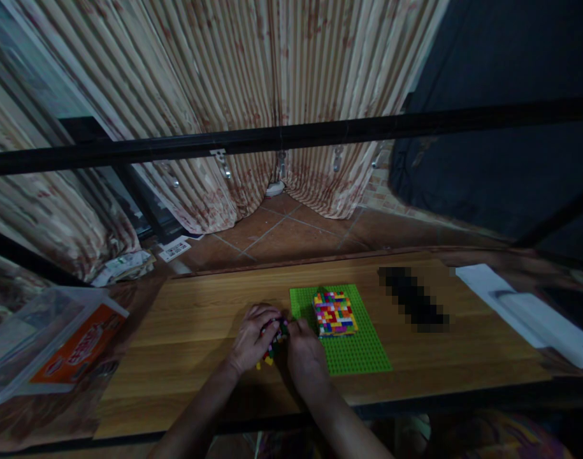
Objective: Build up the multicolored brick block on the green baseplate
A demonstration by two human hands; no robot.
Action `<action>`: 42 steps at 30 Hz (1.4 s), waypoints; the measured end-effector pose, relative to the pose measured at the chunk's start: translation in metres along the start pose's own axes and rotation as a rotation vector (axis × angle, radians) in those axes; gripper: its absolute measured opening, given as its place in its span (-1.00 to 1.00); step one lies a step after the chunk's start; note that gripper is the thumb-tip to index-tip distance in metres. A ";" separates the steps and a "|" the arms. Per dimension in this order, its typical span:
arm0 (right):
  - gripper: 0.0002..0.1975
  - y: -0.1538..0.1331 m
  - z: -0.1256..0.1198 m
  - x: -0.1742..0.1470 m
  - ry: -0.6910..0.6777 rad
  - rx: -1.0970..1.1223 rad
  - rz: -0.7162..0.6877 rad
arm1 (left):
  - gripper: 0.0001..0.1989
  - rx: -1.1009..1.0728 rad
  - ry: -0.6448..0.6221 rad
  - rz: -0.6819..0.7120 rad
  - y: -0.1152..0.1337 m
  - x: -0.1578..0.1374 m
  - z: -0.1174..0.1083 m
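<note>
Two bare human hands and forearms, seen from the wearer's own viewpoint. The left hand (250,336) has a broad back, a clearly outlined thumb and a wrist that narrows before the left forearm (202,405), which thickens toward the lower edge of the view. The right hand (306,349) has a rounded back — shadow blurs its finer details — and the right forearm (341,414) looks smooth and sturdy. Between the forearms is dark patterned cloth (298,446) — too dim to tell whether it is worn
</note>
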State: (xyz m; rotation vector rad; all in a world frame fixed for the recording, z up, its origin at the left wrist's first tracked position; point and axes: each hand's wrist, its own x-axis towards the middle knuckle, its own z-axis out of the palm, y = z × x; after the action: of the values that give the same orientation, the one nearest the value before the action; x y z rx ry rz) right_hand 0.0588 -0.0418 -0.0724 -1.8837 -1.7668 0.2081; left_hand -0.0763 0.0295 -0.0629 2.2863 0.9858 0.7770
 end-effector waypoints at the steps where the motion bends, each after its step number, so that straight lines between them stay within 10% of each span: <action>1: -0.57 0.000 0.000 0.001 0.002 -0.005 0.000 | -0.75 -0.001 0.003 0.000 0.001 0.000 0.000; 42: -0.72 0.016 -0.004 -0.022 0.120 0.390 0.044 | -0.77 -0.012 0.003 0.009 -0.001 0.002 0.000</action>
State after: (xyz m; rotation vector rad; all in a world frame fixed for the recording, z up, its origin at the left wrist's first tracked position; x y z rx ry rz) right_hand 0.0723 -0.0637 -0.0822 -1.6188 -1.4807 0.4152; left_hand -0.0756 0.0312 -0.0629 2.2815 0.9703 0.7883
